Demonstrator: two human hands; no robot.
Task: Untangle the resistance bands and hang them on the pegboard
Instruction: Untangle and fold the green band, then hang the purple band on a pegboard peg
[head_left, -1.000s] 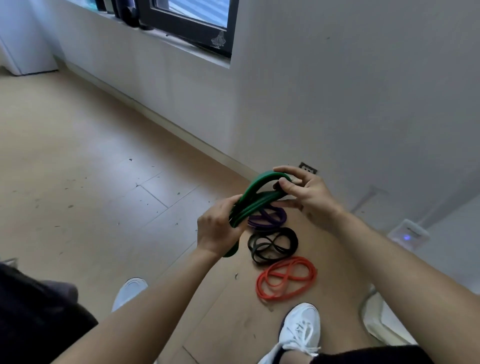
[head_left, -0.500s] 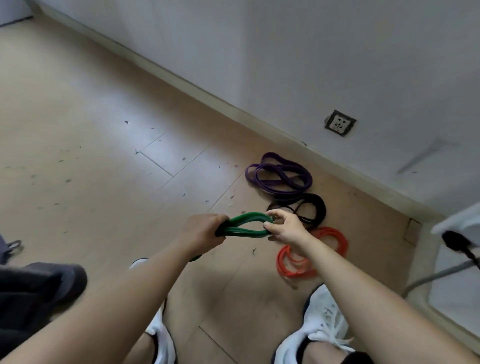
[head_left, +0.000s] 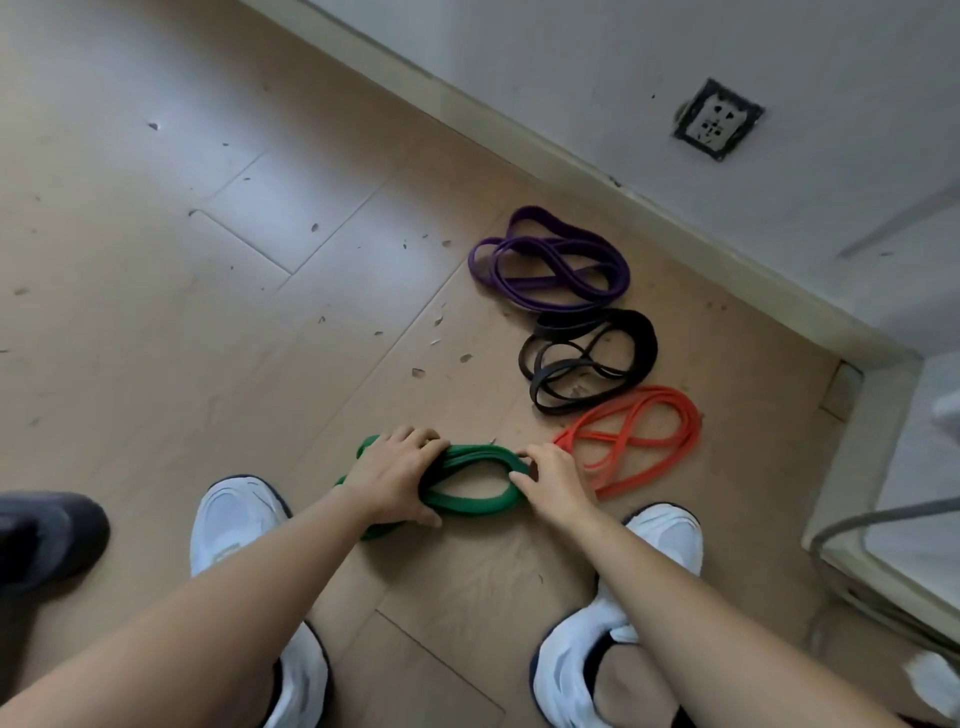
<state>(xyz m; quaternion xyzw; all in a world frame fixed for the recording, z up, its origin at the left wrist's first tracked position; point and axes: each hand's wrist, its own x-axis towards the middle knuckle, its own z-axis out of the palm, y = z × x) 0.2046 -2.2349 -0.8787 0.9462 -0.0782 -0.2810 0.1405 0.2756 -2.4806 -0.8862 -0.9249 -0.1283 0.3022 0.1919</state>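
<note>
Your left hand (head_left: 397, 480) is closed over the middle of the green band (head_left: 470, 503), fingers wrapped across its coiled strands, pressing it down against the floor (head_left: 156, 312). Your right hand (head_left: 553, 480) pinches the band's right end between thumb and fingertips, so an open loop of green shows between your two hands. The band lies on the floor just ahead of your white shoes (head_left: 234, 519). Beyond your right hand, three more coiled bands lie in a row running toward the wall: the orange band (head_left: 639, 436) nearest, its near end close beside your right fingers, then the black band (head_left: 592, 358), then the purple band (head_left: 550, 265) close to the baseboard (head_left: 571, 150). A wall socket (head_left: 718, 120) sits above the baseboard.
</note>
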